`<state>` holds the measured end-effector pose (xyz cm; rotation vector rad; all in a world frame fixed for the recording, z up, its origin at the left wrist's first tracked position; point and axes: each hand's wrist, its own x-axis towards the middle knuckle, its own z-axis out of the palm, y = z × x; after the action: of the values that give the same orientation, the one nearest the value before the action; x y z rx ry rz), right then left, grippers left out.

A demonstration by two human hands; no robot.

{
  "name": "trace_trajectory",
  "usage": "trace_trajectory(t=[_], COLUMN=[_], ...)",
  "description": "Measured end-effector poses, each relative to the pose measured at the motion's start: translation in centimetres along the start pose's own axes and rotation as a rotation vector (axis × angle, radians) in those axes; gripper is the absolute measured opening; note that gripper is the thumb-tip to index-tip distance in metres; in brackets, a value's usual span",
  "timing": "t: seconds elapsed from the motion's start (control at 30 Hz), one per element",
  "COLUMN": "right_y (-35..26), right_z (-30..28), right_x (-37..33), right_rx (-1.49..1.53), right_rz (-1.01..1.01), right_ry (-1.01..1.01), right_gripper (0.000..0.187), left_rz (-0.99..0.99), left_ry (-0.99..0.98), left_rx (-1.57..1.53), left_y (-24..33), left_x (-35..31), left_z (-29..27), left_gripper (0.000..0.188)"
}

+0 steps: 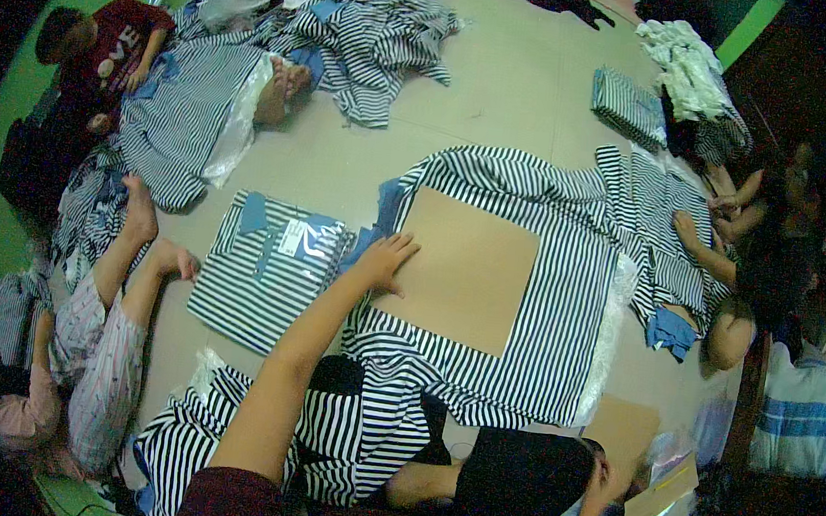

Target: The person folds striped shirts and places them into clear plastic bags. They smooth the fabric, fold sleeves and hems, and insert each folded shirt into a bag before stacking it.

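A black-and-white striped shirt (pixel 565 320) with a blue collar lies spread on the floor before me, pale lace along its right edge. On it rests a square brown cardboard sheet (pixel 471 268). My left hand (pixel 393 261) lies on the cardboard's left edge beside the blue collar, fingers spread. By my dark-clad knee at the lower right is my right hand (pixel 598 483); its fingers are mostly hidden. Just left of the cardboard lies a folded striped shirt (pixel 258 289), with clear plastic and a white label on top. More striped cloth (pixel 349 429) bunches near my legs.
At the right lie brown card sheets (pixel 622 434) and clear plastic bags (pixel 673 487). A co-worker's hands (pixel 690 233) touch another striped shirt (pixel 663 265). Other people sit at the left. Behind are a striped heap (pixel 354 37) and a folded stack (pixel 628 105).
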<state>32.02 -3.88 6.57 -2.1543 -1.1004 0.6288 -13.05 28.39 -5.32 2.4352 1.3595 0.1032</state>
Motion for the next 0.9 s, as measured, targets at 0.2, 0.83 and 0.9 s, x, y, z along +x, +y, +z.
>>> trace_trajectory(t=[0.2, 0.83, 0.9], right_y=[6.4, -20.5, -20.5], right_z=[-4.3, 22.3, 24.0], right_x=[-13.4, -7.1, -7.3], right_rx=[-0.711, -0.231, -0.467], right_rz=[0.252, -1.396, -1.427], right_ry=[-0.359, -0.990, -1.151], right_gripper=[0.020, 0.066, 0.056], left_rz=[0.010, 0.020, 0.028], left_ry=[-0.044, -0.107, -0.095], left_rx=[0.024, -0.004, 0.018], left_y=[0.4, -0.4, -0.3], left_x=[-0.1, -0.4, -0.4], left_z=[-0.7, 0.4, 0.3], left_gripper=[0.099, 0.109, 0.110])
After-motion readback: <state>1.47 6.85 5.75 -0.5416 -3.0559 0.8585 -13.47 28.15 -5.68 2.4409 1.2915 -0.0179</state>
